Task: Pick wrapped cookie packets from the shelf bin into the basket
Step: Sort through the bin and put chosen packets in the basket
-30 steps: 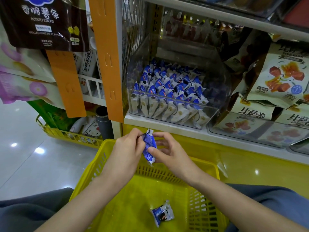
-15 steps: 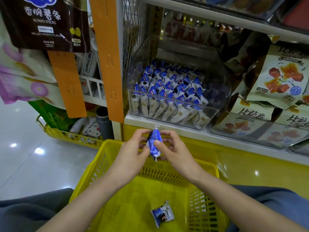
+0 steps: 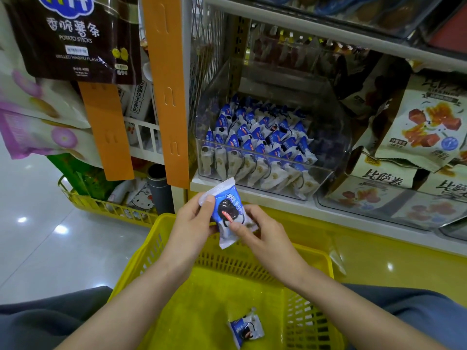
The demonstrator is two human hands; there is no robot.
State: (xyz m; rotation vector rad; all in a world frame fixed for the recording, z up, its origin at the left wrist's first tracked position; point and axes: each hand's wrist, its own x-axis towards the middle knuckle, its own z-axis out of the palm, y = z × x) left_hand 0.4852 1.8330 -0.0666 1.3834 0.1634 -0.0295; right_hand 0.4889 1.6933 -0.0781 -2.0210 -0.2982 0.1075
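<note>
A shopper holds a blue-and-white cookie packet (image 3: pixel 227 213) face-up in both hands above the far rim of a yellow basket (image 3: pixel 147 253), just in front of the shelf (image 3: pixel 278 201) edge. The left hand (image 3: pixel 193 224) pinches the packet's upper left corner under the thumb. The right hand (image 3: pixel 264 237) clamps its lower right side, thumb on the wrapper. The hands sit close together, joined only by the packet. A second packet (image 3: pixel 246 330) lies on the basket floor, toward its near right corner. On the shelf, the clear bin (image 3: pixel 331 137) stands at the left end, with rows of matching packets (image 3: pixel 257 144) upright against its front wall. Snack bags (image 3: pixel 429 122) crowd the shelf to the bin's right.
</note>
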